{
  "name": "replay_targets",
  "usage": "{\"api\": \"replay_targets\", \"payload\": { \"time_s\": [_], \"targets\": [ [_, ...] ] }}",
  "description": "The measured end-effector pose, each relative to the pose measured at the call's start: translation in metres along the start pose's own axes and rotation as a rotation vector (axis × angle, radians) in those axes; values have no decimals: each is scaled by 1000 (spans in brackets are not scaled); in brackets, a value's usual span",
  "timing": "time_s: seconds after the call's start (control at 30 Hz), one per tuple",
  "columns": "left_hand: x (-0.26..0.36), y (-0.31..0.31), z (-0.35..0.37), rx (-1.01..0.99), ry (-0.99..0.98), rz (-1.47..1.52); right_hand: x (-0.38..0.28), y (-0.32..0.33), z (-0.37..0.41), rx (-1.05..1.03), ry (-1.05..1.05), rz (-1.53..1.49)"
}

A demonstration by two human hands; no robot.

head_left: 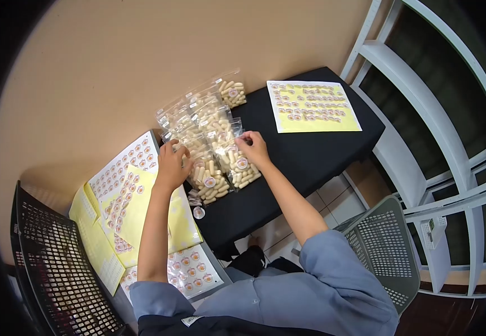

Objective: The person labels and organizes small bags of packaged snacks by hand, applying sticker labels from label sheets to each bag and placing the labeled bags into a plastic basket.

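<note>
Clear plastic bags of pale, finger-shaped pieces (214, 120) lie in overlapping rows on the black-covered table (315, 151). Two bags at the near end carry round stickers. My left hand (173, 165) is over the left near bag (212, 182), its fingers curled and apart. At the upper right edge of the right near bag (244, 171), my right hand (253, 148) has thumb and forefinger brought together; whether they pinch the plastic is too small to tell. A loose round sticker (198, 213) lies by the table's left edge.
Sticker sheets on yellow and white backing (142, 196) cover a surface at the left. Another sheet (314, 106) lies at the table's right. A black perforated basket (58, 252) stands far left, a grey-green chair (383, 246) at the right, near white metal shelving (422, 101).
</note>
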State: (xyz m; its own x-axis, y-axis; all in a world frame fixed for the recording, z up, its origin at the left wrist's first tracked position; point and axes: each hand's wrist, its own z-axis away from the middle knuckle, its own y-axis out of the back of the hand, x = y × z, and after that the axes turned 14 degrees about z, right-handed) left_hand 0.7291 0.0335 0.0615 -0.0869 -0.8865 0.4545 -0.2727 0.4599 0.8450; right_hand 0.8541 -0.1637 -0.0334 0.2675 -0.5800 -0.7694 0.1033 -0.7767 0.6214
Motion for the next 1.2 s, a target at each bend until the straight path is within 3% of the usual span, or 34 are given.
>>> {"api": "replay_targets", "payload": {
  "time_s": [0.07,0.1,0.23,0.27,0.3,0.4,0.47,0.6,0.67,0.7,0.77,0.8,0.87,0.93,1.0,1.03,1.1,1.2],
  "targets": [
    [-6,-7,-1,6,-10,14,10,13,8,-38,10,-415],
    [-9,-10,-1,-3,-20,-8,9,25,22,78,53,-610],
    [-2,-10,-5,-59,-52,-82,20,149,115,567,-141,-315],
    [3,-7,-4,-63,-49,-77,43,184,146,731,-140,-32],
    [9,-2,-5,-83,-47,-69,75,216,181,826,-220,-137],
    [42,13,-2,-102,-99,-18,131,294,302,859,-301,89],
    [80,21,2,-203,-82,38,192,296,377,870,-455,258],
    [170,12,6,-248,-331,207,279,247,480,667,-893,528],
    [209,-5,4,-389,-350,401,327,215,507,679,-1237,611],
    [229,-16,6,-442,-383,524,325,215,505,680,-1234,614],
    [269,-51,11,-548,-469,755,323,214,494,796,-1342,278],
    [286,-77,18,-606,-520,867,322,218,495,796,-1341,276],
    [328,-122,39,-759,-542,983,319,227,494,850,-963,334],
    [353,-193,69,-939,-620,1125,275,258,471,810,-971,235],
    [368,-252,100,-1128,-592,1045,263,277,464,962,-837,320],
    [361,-278,119,-1125,-590,1041,250,286,458,961,-835,316],
    [349,-315,144,-1105,-496,832,223,304,434,1167,-682,300],
    [329,-306,122,-945,-510,996,190,312,395,1077,-670,418]
  ]
}}
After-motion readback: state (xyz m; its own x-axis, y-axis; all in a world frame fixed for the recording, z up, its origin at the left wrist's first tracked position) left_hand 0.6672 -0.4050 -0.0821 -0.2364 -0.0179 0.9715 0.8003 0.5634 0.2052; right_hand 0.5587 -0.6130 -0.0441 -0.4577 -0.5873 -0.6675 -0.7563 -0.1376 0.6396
